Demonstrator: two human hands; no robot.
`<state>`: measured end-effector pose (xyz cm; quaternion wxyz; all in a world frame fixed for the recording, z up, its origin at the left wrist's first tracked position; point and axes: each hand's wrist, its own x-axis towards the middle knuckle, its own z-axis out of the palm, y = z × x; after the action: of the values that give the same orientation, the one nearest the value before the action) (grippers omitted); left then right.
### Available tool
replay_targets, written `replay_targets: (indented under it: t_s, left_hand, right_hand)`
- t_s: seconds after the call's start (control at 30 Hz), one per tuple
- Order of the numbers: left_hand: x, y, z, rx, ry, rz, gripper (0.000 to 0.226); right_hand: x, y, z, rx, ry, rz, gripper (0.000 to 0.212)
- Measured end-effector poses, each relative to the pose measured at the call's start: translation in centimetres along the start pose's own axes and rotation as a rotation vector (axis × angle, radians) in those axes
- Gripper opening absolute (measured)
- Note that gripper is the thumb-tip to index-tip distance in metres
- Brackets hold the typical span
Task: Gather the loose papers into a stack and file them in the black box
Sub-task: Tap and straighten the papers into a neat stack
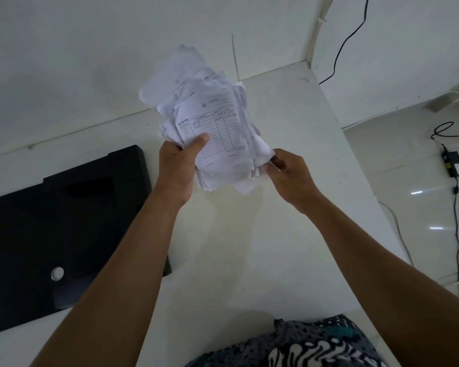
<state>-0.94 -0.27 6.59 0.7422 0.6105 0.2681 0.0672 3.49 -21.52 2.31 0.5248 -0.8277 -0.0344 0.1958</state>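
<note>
At the near edge, your patterned black, white and teal garment (316,345) shows. Your 2 bare forearms reach over the white tabletop (249,247). The flat black cardboard box (51,229) lies at your left on the table, apart from both hands. Your left hand (178,168) grips the untidy stack of white printed papers (212,128), thumb clamped on the top sheet. Your right hand (289,173) pinches the stack's lower right corner.

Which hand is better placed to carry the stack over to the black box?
Probably the left hand: it grips the paper stack firmly, thumb on top, and the black box lies on its side. The right hand only pinches the stack's corner.
</note>
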Motion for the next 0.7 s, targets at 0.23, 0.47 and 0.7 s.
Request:
replay_targets:
  t_s: [0.23, 0.47, 0.7]
  left_hand:
    - [0.0, 0.1, 0.4, -0.064, -0.06, -0.066, 0.03]
    - [0.5, 0.5, 1.2, 0.0, -0.009, -0.079, 0.026]
    - [0.6, 0.1, 2.3, 0.182, 0.037, 0.024, 0.019]
  right_hand:
    - [-0.2, -1.5, 0.7, 0.473, 0.081, 0.122, 0.012]
    - [0.6, -2.3, 0.7, 0.903, 0.118, 0.268, 0.029]
    - [1.1, -2.1, 0.5, 0.358, 0.27, -0.048, 0.044]
